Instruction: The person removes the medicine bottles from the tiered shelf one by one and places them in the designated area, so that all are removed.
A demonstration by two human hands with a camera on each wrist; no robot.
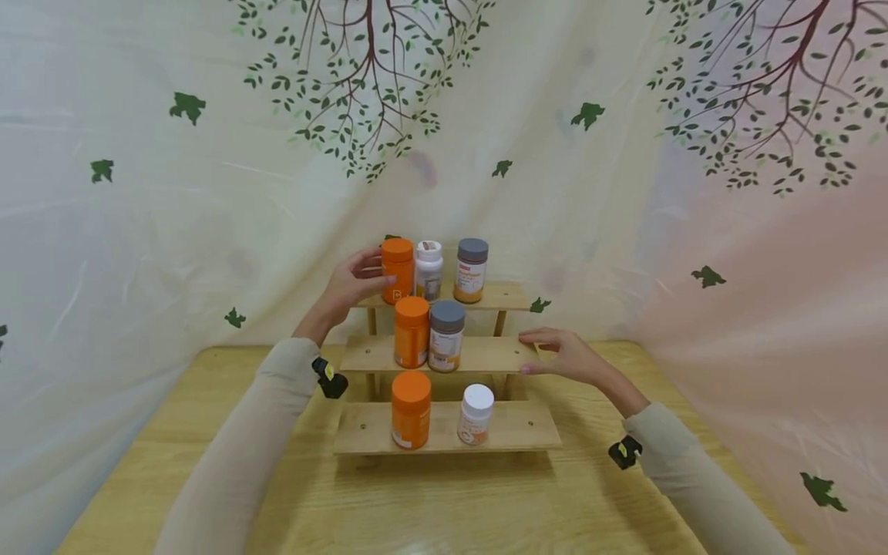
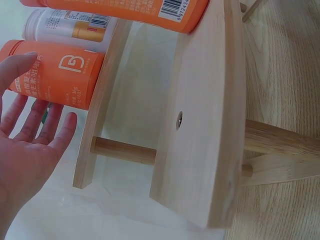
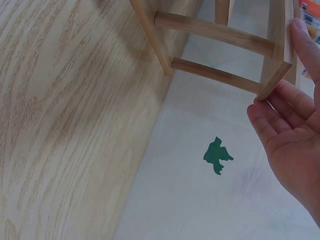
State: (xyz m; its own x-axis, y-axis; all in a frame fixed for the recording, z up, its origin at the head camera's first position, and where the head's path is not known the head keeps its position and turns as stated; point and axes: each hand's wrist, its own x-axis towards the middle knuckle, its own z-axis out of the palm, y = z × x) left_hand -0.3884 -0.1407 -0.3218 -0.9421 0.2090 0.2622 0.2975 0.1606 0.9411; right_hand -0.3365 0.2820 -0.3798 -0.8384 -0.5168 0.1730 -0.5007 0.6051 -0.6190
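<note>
A three-tier wooden stand (image 1: 361, 354) stands on the table, with bottles on each tier. On the top tier my left hand (image 1: 347, 287) holds the leftmost orange bottle (image 1: 398, 262), thumb across its front and fingers around its far side. Beside it are a white bottle (image 1: 428, 270) and a grey-lidded bottle (image 1: 472, 270). My right hand (image 1: 574, 359) grips the right end of the middle tier, the thumb at its front edge and the fingers at its back. That tier bears an orange bottle (image 1: 412, 331) and a grey-lidded bottle (image 1: 446, 339).
The bottom tier carries an orange bottle (image 1: 411, 412) on the left and a small white-capped bottle (image 1: 476, 416) on the right. Wooden table (image 1: 430, 509) surface extends in front. Behind and around hangs a pale curtain (image 1: 541, 216) printed with branches and leaves.
</note>
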